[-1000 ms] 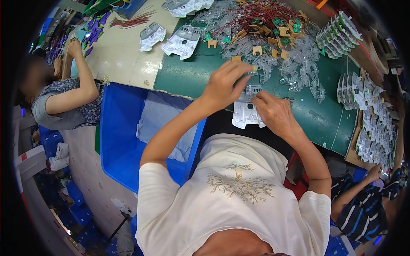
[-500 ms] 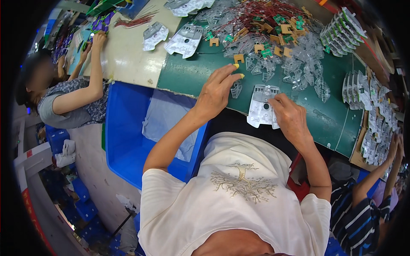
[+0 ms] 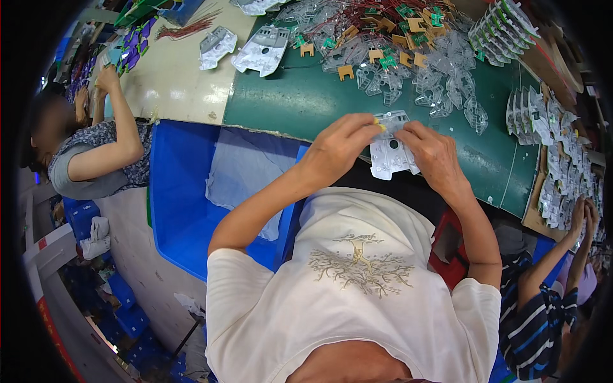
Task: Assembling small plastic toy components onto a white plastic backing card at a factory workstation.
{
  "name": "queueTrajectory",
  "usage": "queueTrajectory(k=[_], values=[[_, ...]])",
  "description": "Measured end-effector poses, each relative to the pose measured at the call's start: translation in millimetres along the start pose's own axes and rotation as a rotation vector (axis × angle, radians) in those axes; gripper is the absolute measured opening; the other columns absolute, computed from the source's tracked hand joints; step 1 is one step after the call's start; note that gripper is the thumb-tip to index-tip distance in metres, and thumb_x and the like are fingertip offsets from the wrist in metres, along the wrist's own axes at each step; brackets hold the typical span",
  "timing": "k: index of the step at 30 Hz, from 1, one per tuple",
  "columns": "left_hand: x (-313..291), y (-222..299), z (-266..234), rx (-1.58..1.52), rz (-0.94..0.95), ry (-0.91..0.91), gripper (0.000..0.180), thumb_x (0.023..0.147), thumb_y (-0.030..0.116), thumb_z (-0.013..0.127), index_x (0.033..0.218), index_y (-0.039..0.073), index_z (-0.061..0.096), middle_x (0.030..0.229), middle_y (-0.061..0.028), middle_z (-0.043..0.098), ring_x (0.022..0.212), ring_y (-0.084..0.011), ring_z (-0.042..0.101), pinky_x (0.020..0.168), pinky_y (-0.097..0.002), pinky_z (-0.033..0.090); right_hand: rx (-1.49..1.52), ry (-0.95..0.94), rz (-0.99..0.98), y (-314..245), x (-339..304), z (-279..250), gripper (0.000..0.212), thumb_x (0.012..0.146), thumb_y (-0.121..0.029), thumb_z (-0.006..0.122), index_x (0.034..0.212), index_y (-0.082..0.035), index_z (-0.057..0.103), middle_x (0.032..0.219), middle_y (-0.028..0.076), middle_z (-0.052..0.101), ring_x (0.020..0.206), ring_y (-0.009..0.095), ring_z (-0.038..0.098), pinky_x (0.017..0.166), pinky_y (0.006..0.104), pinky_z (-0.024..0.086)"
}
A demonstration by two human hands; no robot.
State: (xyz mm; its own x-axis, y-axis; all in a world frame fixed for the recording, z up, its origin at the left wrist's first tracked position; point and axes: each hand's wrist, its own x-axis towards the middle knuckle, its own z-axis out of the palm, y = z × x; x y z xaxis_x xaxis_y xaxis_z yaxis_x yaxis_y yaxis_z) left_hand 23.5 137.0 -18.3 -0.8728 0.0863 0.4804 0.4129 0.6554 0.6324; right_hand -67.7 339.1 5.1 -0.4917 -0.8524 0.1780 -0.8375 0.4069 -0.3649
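A silver-grey plastic shell (image 3: 387,161) with a dark round hole lies at the near edge of the green table. My right hand (image 3: 433,153) grips its right side, fingers bent over the upper part. From the left, my left hand (image 3: 345,148) reaches to the shell's top end, its yellow-tipped thumb and forefinger pinched together there. What those fingertips hold, if anything, is too small and covered to make out. Beyond the hands is a heap of clear plastic parts (image 3: 447,83), mixed with tan brackets (image 3: 345,72), green circuit boards (image 3: 387,62) and red wires.
More silver shells (image 3: 262,51) lie at the far left of the table. Stacked shells (image 3: 503,32) stand at the far right, with others on a board (image 3: 555,185). A blue bin (image 3: 182,210) sits left of me. Co-workers are on both sides.
My left hand has moved right, from beside the clear parts onto the shell's top end. My right hand stays on the shell. The head view has shifted slightly.
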Motion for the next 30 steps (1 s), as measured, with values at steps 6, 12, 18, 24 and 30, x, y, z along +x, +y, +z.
queueTrajectory(k=[6, 12, 18, 24, 30], values=[[14.1, -2.3, 12.0, 0.213, 0.182, -0.173, 0.024, 0.069, 0.001, 0.062, 0.093, -0.003, 0.064, 0.101, -0.0123, 0.061, 0.095, -0.0266, 0.061, 0.08, -0.0356, 0.051, 0.018, 0.109, -0.049, 5.9, -3.3, 9.1, 0.021, 0.073, -0.001, 0.06, 0.093, -0.006, 0.061, 0.088, 0.006, 0.061, 0.072, 0.024, 0.064, 0.055, 0.0359, 0.05], [16.8, -4.0, 16.3, 0.251, 0.187, -0.184, 0.022, 0.072, 0.004, 0.065, 0.093, 0.001, 0.067, 0.095, -0.0085, 0.063, 0.096, -0.0253, 0.061, 0.081, -0.0361, 0.049, 0.128, 0.132, 0.072, 4.6, -1.4, 8.3, 0.015, 0.078, -0.002, 0.062, 0.092, -0.006, 0.059, 0.078, 0.007, 0.061, 0.068, 0.026, 0.063, 0.054, 0.0368, 0.049], [7.0, -6.0, 27.6, 0.085, 0.088, 0.009, 0.03, 0.07, 0.005, 0.074, 0.098, 0.001, 0.066, 0.094, -0.0088, 0.065, 0.093, -0.027, 0.061, 0.08, -0.037, 0.047, 0.189, 0.12, 0.234, 0.9, -6.9, -7.5, 0.016, 0.074, -0.003, 0.067, 0.089, -0.002, 0.061, 0.088, 0.01, 0.06, 0.07, 0.029, 0.063, 0.059, 0.0384, 0.049], [5.6, -8.2, 33.3, -0.142, -0.055, 0.088, 0.059, 0.068, 0.0, 0.074, 0.123, 0.002, 0.053, 0.1, -0.0091, 0.065, 0.09, -0.0286, 0.058, 0.081, -0.0379, 0.045, 0.266, 0.055, 0.235, -8.3, -21.5, -12.5, 0.029, 0.072, -0.011, 0.071, 0.099, -0.001, 0.064, 0.097, 0.014, 0.057, 0.076, 0.033, 0.062, 0.065, 0.0404, 0.05], [21.3, -11.5, 24.5, -0.132, 0.067, -0.219, 0.068, 0.076, -0.003, 0.064, 0.138, 0.009, 0.039, 0.103, -0.002, 0.066, 0.092, -0.024, 0.053, 0.085, -0.0369, 0.038, 0.189, 0.034, 0.198, -7.5, -20.7, -14.3, 0.026, 0.074, -0.01, 0.069, 0.097, 0.001, 0.065, 0.1, 0.015, 0.057, 0.077, 0.034, 0.062, 0.066, 0.0397, 0.051]])
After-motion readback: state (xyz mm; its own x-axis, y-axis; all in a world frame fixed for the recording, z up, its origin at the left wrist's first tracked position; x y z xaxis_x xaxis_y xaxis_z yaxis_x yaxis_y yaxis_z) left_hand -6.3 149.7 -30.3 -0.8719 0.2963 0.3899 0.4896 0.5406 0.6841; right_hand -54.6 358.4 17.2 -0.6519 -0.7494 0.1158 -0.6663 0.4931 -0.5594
